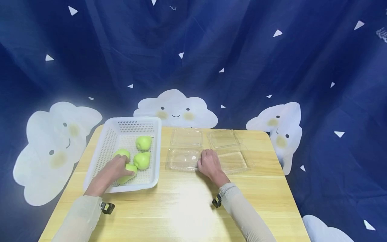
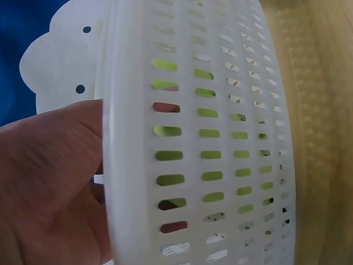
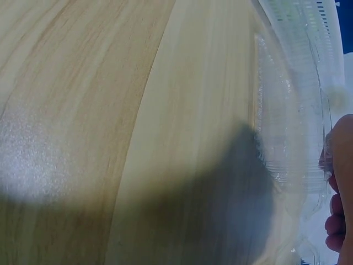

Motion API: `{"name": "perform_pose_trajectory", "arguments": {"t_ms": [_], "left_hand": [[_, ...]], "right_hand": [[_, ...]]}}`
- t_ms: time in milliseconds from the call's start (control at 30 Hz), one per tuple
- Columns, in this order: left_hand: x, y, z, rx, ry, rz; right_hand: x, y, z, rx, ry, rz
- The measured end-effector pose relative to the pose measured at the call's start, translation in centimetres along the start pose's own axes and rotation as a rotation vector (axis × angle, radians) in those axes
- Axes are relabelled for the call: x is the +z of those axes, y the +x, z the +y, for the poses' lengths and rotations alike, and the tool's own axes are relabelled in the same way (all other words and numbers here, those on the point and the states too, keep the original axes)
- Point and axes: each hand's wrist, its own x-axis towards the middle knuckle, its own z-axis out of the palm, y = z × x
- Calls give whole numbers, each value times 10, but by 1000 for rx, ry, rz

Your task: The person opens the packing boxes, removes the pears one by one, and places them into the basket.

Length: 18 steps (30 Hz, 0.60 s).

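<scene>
My left hand reaches into a white perforated plastic basket and grips a green pear near the front. Several more green pears, such as one pear to its right, lie in the basket around it. Through the basket's slotted side in the left wrist view, green skin and parts of the fingers show. My right hand, its fingers curled, pinches the right edge of an open clear plastic box. In the right wrist view the thumb meets the box's rim.
A second open clear plastic box lies right of my right hand, its other half towards the back. Everything stands on a light wooden table. A dark blue curtain with clouds and triangles hangs behind the back edge.
</scene>
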Motion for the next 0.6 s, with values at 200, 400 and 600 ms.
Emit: {"name": "perform_pose_trajectory", "arguments": {"t_ms": [200,400,600], "left_hand": [[-6,-2,2,-13,-4,-13],[-11,-3,5,-1,0,-10],[-19,-2,9,30,30,-3]], "right_hand": [[-1,0,-2,19,12,-16],[-3,1,-3,49,32,-54],[-7,1,-3,61,37,-70]]}}
